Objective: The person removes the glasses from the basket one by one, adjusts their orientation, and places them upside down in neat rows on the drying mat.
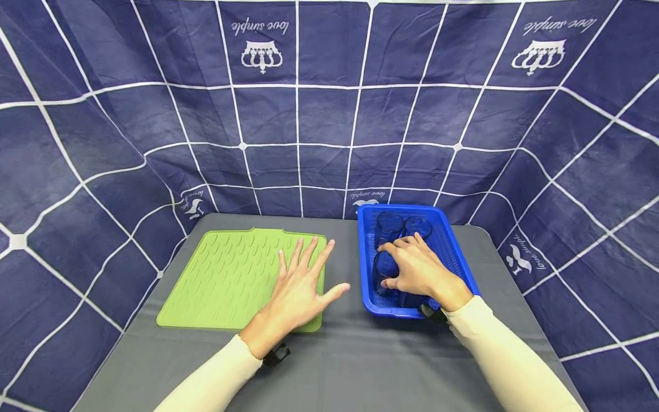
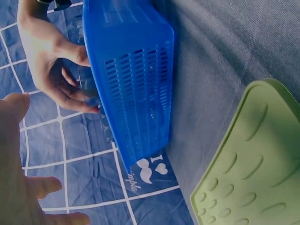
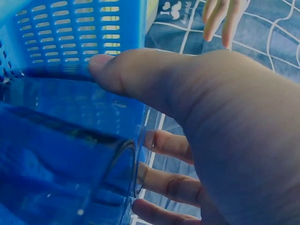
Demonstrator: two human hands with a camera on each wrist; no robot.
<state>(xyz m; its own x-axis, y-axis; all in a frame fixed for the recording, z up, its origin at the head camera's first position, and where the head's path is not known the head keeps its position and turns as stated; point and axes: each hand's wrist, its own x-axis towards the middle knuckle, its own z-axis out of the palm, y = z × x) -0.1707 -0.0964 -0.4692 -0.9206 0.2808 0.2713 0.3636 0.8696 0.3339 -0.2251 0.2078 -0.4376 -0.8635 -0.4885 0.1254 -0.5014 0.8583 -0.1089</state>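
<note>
Blue cloth (image 1: 329, 114) backs the grey bench (image 1: 360, 366) at 12 o'clock. The green mat (image 1: 226, 274) lies with the blue basket (image 1: 365, 269) at its 3 o'clock. The left hand (image 1: 297, 292) is spread, holding nothing; the right hand (image 1: 419, 269) curves around the near glass (image 1: 386, 266) at the basket's 8 o'clock, grip firmness untellable. Likely step: grasping that glass; next calls for even closing, straight lifting. Cloth lettering (image 1: 259, 27) reads "love simple", inverted.

Head view's looking down from above, left wrist's watching side-on, right wrist's crowding close, all sharing the blue basket (image 2: 136, 89).
</note>
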